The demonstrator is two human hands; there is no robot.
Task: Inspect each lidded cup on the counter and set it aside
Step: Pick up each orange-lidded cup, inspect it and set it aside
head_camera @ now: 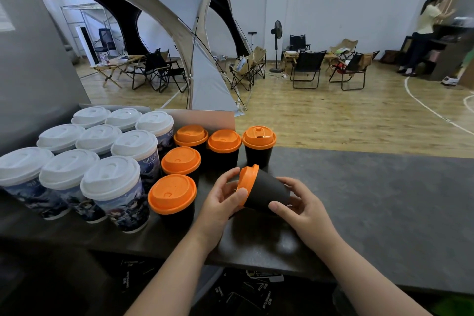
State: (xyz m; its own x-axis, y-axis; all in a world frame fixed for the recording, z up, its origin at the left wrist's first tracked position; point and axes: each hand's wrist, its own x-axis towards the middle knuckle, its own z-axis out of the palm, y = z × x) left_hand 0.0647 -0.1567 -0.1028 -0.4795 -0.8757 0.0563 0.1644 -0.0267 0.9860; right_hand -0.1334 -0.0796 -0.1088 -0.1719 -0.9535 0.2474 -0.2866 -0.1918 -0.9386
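Observation:
I hold a black cup with an orange lid point(266, 191) tipped on its side above the dark counter point(372, 200), lid pointing left. My left hand point(221, 200) grips the lid end, thumb on its rim. My right hand point(300, 202) grips the cup's base end. Several more black cups with orange lids point(172, 194) stand upright to the left and behind, the farthest right one point(259, 138) just beyond the held cup. Several taller printed cups with white lids point(110, 177) stand in rows at the far left.
A grey panel point(30, 64) rises behind the white-lidded cups. Beyond the counter lie a wooden floor, a large tent point(179, 20), folding chairs point(306, 67) and a standing fan. A person point(423, 33) stands at the far right. Black packaging lies under the counter's front edge.

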